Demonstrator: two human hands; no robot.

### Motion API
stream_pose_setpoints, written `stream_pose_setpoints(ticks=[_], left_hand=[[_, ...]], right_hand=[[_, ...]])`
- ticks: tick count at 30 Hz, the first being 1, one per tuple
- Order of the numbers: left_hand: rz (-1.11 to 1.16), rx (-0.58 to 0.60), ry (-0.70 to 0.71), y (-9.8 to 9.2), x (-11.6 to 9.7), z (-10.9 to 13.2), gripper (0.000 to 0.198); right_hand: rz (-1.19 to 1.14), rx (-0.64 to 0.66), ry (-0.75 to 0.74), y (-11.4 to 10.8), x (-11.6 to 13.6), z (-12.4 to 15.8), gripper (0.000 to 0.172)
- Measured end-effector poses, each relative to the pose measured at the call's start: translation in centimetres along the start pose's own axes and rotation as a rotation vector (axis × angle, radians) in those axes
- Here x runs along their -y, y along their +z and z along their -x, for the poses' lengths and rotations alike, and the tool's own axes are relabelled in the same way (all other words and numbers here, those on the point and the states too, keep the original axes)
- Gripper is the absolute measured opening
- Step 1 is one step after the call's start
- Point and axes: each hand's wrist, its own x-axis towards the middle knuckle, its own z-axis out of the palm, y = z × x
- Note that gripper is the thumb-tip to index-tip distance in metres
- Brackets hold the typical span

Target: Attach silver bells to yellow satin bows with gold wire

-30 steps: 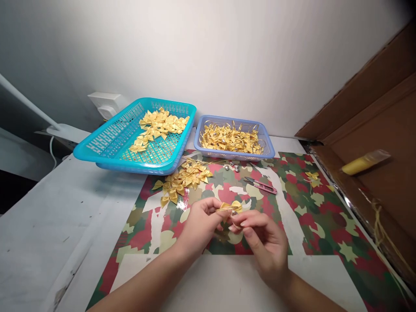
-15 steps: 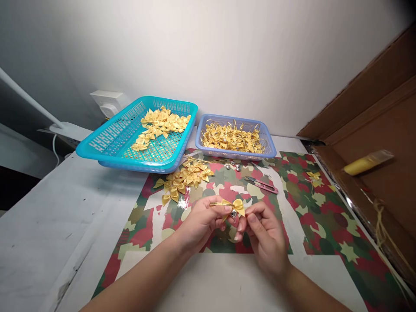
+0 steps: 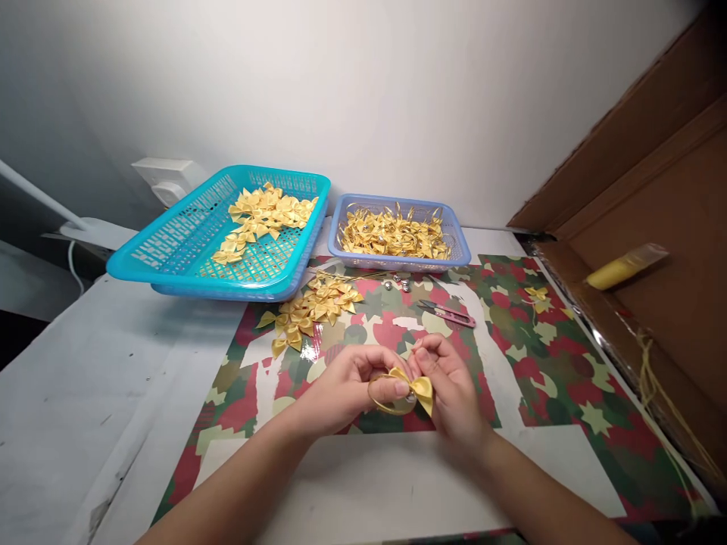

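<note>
My left hand (image 3: 341, 390) is closed on a yellow ribbon bow (image 3: 422, 388), thumb on top. A loop of gold cord (image 3: 382, 409) runs from the bow and curves below the thumb. Part of a silver bell (image 3: 410, 397) shows under the bow. Close against the bow's right side is my right hand (image 3: 459, 393), its thumb and forefinger pinched together just above it; whatever lies between those fingertips is too small to make out. Pink thread snips (image 3: 453, 313) lie beyond my hands, near several silver bells (image 3: 404, 285).
A pile of yellow bows (image 3: 321, 303) lies on the camouflage-patterned sheet (image 3: 454, 356). Behind stand a teal basket (image 3: 133, 261) with loose bows and a blue-violet basket (image 3: 397, 264) full of bows with gold loops. A cardboard wall (image 3: 653, 182) rises at right.
My left hand has tilted, so the gold loop now shows rounder and hangs lower. My right hand's pinch has moved up and left, behind the bow. The whole view has shifted slightly.
</note>
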Motion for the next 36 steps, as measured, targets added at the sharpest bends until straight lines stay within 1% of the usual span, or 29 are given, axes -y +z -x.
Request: stream_pose_setpoints(ticks=[2, 4, 6, 8, 10, 12, 13, 15, 18, 21, 25, 29, 33, 36], left_hand=[[0.032, -0.029, -0.009, 0.0, 0.1, -0.1, 0.023], [0.051, -0.091, -0.018, 0.1, 0.2, -0.2, 0.026], [0.066, -0.161, -0.021, 0.1, 0.3, -0.3, 0.029], [0.09, -0.215, -0.021, 0.2, 0.5, -0.4, 0.03], [0.122, -0.262, -0.018, 0.3, 0.7, -0.4, 0.03], [0.139, -0.309, -0.018, 0.5, 0.8, -0.3, 0.03], [0.14, -0.33, -0.018, 0.7, 0.8, -0.3, 0.03], [0.136, -0.365, -0.02, 1.0, 0.8, -0.3, 0.031], [0.121, -0.406, -0.012, 1.3, 0.7, -0.3, 0.032], [0.141, -0.416, 0.004, 1.3, 0.6, -0.3, 0.031], [0.184, -0.392, 0.004, 1.1, 0.7, -0.3, 0.027], [0.155, -0.382, 0.002, 1.0, 0.7, -0.2, 0.027], [0.042, -0.4, 0.105, 1.1, 0.7, -0.1, 0.026], [-0.053, -0.404, 0.2, 1.1, 0.8, 0.0, 0.022]], right_hand=[[0.08, -0.033, -0.087, 0.0, 0.1, 0.1, 0.014], [0.209, -0.074, -0.209, 0.0, 0.3, 0.3, 0.01], [0.368, -0.104, -0.367, 0.1, 0.7, 0.6, 0.008], [0.535, -0.105, -0.564, 0.1, 1.0, 0.9, 0.014], [0.695, -0.058, -0.779, 0.1, 1.3, 1.2, 0.024], [0.834, 0.016, -0.944, 0.1, 1.5, 1.5, 0.034], [0.894, 0.047, -0.997, 0.1, 1.6, 1.6, 0.037], [0.978, 0.082, -1.058, 0.2, 1.6, 1.8, 0.039], [1.016, 0.062, -1.062, 0.4, 1.4, 1.9, 0.038], [1.0, -0.003, -0.973, 0.6, 1.2, 1.7, 0.037], [1.004, -0.084, -0.859, 0.8, 1.4, 1.4, 0.023], [1.039, -0.091, -0.773, 0.9, 1.7, 1.1, 0.016], [1.027, -0.08, -0.763, 0.8, 1.9, 1.0, 0.015], [1.028, -0.073, -0.77, 0.7, 2.0, 1.1, 0.015]])
